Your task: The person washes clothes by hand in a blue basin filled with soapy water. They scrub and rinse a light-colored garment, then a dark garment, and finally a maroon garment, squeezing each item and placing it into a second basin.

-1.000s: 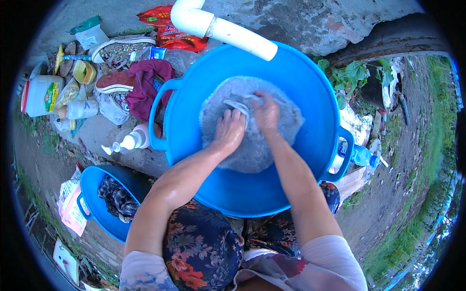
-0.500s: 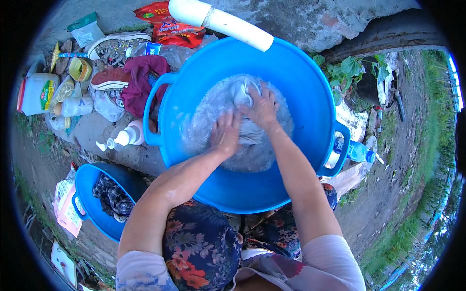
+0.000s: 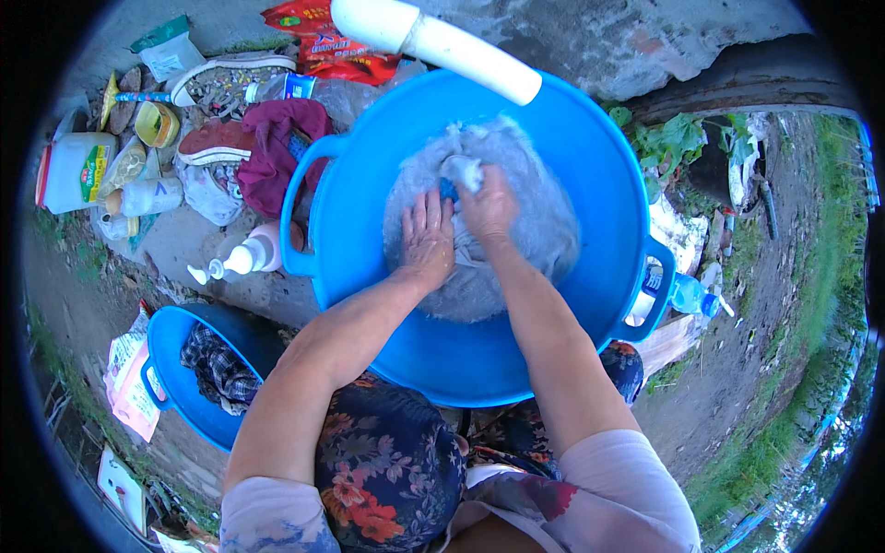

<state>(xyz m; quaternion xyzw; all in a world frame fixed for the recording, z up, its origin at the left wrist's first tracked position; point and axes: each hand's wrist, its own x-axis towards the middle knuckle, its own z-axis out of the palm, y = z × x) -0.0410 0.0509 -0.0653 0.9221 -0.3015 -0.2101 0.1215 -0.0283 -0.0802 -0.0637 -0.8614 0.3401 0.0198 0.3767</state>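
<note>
A large blue plastic tub with side handles holds murky, sudsy water. Wet light grey cloth lies in it, partly under the suds. My left hand rests on the cloth at the middle of the tub, its fingers stretched out flat. Close beside it, my right hand grips a bunched whitish fold of the cloth; a small blue patch shows between the hands. The right fingers are slightly blurred, and much of the cloth is hidden by water and hands.
A white pipe juts over the tub's far rim. At left stand a pump bottle, a maroon cloth, shoes and containers. A smaller blue bucket holds dark checked clothing. A blue-capped bottle lies at right.
My right hand has drawn slightly nearer and closed around the cloth fold. The left hand stays in nearly the same place. The sudsy water has shifted to the right in the tub.
</note>
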